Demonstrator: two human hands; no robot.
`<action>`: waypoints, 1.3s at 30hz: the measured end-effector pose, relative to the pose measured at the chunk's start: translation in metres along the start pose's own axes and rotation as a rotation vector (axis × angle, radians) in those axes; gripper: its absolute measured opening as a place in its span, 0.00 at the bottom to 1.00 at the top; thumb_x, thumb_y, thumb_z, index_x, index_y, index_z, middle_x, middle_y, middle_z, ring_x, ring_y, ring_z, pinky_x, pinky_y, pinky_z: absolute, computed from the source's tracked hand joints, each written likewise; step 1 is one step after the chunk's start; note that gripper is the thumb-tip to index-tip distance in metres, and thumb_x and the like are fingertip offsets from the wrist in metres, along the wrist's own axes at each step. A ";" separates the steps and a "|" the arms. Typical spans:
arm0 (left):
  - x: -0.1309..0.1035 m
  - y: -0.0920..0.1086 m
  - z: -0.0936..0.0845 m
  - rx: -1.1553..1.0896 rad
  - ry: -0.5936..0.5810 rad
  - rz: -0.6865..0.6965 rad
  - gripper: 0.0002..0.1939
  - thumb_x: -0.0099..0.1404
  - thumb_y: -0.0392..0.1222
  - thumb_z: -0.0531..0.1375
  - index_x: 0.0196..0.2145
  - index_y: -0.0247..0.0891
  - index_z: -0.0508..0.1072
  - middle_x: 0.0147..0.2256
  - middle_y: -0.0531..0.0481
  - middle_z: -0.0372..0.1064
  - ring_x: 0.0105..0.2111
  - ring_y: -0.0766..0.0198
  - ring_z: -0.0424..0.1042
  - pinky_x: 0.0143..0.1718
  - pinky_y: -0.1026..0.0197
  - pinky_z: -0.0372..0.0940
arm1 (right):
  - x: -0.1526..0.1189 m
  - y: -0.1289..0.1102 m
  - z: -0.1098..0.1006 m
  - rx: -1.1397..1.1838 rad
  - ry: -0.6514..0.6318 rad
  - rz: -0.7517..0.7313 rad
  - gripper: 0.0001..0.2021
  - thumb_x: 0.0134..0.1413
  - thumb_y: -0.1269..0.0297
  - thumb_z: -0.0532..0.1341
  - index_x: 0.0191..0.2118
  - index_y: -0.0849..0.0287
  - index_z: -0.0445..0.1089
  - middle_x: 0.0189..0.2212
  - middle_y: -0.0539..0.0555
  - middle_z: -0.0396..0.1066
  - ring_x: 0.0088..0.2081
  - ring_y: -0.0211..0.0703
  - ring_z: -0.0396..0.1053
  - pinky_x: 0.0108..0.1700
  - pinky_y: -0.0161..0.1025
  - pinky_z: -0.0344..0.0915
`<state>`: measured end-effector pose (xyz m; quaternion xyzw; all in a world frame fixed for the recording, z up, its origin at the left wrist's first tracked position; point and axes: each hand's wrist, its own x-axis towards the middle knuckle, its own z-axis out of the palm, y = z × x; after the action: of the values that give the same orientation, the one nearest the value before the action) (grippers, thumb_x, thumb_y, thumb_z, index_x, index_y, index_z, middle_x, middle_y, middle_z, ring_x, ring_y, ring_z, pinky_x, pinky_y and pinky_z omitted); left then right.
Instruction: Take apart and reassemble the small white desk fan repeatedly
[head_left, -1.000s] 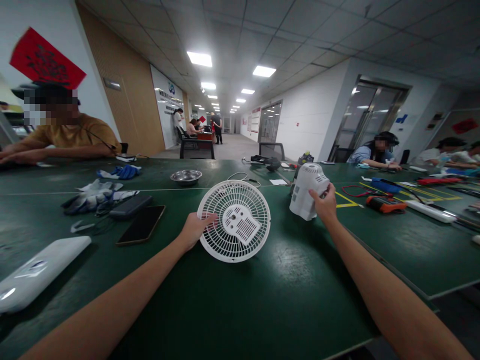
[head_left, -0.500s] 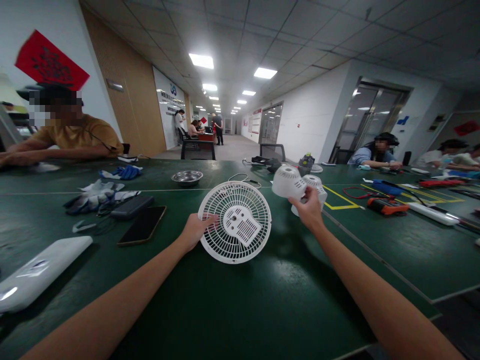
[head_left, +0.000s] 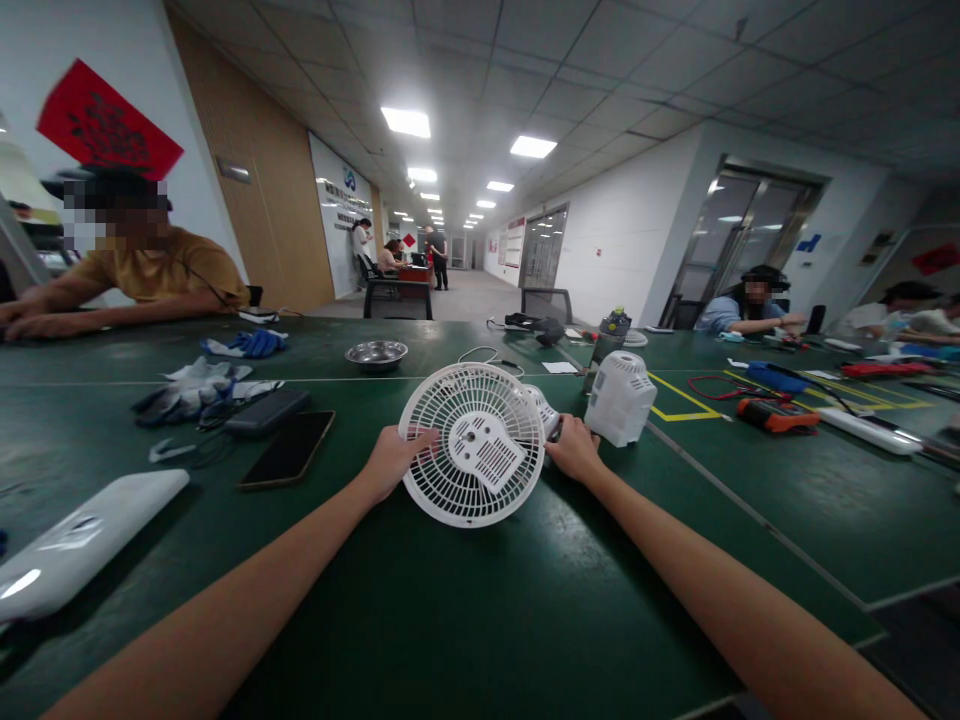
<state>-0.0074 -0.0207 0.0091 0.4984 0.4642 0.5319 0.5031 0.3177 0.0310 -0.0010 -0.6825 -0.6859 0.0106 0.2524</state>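
White grille [head_left: 487,452], held in left grip [head_left: 390,462]

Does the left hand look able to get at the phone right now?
Probably, if the left hand lets go of the grille: the phone lies uncovered to its left, with nothing seen between them.

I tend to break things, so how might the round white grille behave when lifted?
The grille is probably stiff: it looks round and unbent in the left hand. It is likely light for its size, being mostly open slots. Being so thinly ribbed, it could be fragile if squeezed.
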 end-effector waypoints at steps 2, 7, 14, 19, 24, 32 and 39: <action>0.000 0.000 0.000 -0.001 -0.003 -0.001 0.17 0.54 0.47 0.69 0.36 0.31 0.76 0.32 0.42 0.77 0.32 0.55 0.77 0.38 0.51 0.72 | -0.002 -0.001 0.000 -0.043 -0.025 0.023 0.33 0.47 0.46 0.62 0.54 0.64 0.62 0.53 0.68 0.63 0.55 0.63 0.60 0.54 0.58 0.54; -0.001 0.002 0.001 0.009 -0.008 0.004 0.16 0.54 0.46 0.68 0.36 0.31 0.76 0.33 0.41 0.77 0.33 0.54 0.77 0.38 0.51 0.72 | -0.007 -0.010 -0.026 0.194 0.120 -0.154 0.32 0.50 0.47 0.62 0.57 0.61 0.62 0.54 0.65 0.62 0.56 0.60 0.59 0.58 0.56 0.53; -0.005 0.007 0.004 0.017 0.013 0.016 0.16 0.54 0.46 0.68 0.35 0.32 0.76 0.32 0.43 0.77 0.32 0.55 0.77 0.37 0.52 0.71 | -0.034 -0.045 -0.039 1.178 -0.431 -0.056 0.21 0.56 0.47 0.56 0.40 0.60 0.73 0.39 0.57 0.75 0.42 0.49 0.71 0.48 0.48 0.66; -0.006 0.006 0.005 0.119 0.061 0.090 0.17 0.53 0.50 0.68 0.30 0.32 0.77 0.28 0.45 0.76 0.29 0.56 0.76 0.35 0.54 0.70 | -0.056 -0.066 -0.027 1.477 -0.844 0.151 0.16 0.58 0.51 0.57 0.44 0.56 0.69 0.39 0.53 0.75 0.39 0.44 0.73 0.45 0.46 0.69; -0.009 0.009 0.006 0.125 0.068 0.113 0.18 0.53 0.52 0.67 0.30 0.32 0.77 0.28 0.44 0.76 0.29 0.56 0.75 0.35 0.54 0.69 | -0.060 -0.069 -0.029 1.540 -0.806 0.193 0.14 0.58 0.53 0.57 0.43 0.56 0.68 0.35 0.52 0.75 0.39 0.43 0.74 0.44 0.45 0.70; -0.010 0.013 0.005 0.265 0.083 0.259 0.15 0.57 0.51 0.64 0.31 0.34 0.78 0.28 0.45 0.77 0.29 0.55 0.75 0.34 0.55 0.69 | -0.064 -0.073 -0.031 1.582 -0.805 0.254 0.11 0.56 0.55 0.60 0.40 0.56 0.69 0.34 0.50 0.75 0.36 0.41 0.73 0.42 0.41 0.69; -0.017 0.026 0.012 0.336 0.163 0.365 0.10 0.57 0.47 0.65 0.29 0.36 0.79 0.28 0.47 0.76 0.30 0.55 0.75 0.35 0.57 0.68 | -0.070 -0.072 -0.037 1.591 -0.819 0.162 0.15 0.54 0.50 0.60 0.42 0.55 0.70 0.39 0.52 0.75 0.44 0.46 0.72 0.52 0.48 0.65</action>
<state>0.0023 -0.0396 0.0348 0.6060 0.4874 0.5679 0.2697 0.2593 -0.0518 0.0337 -0.2950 -0.4618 0.7428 0.3847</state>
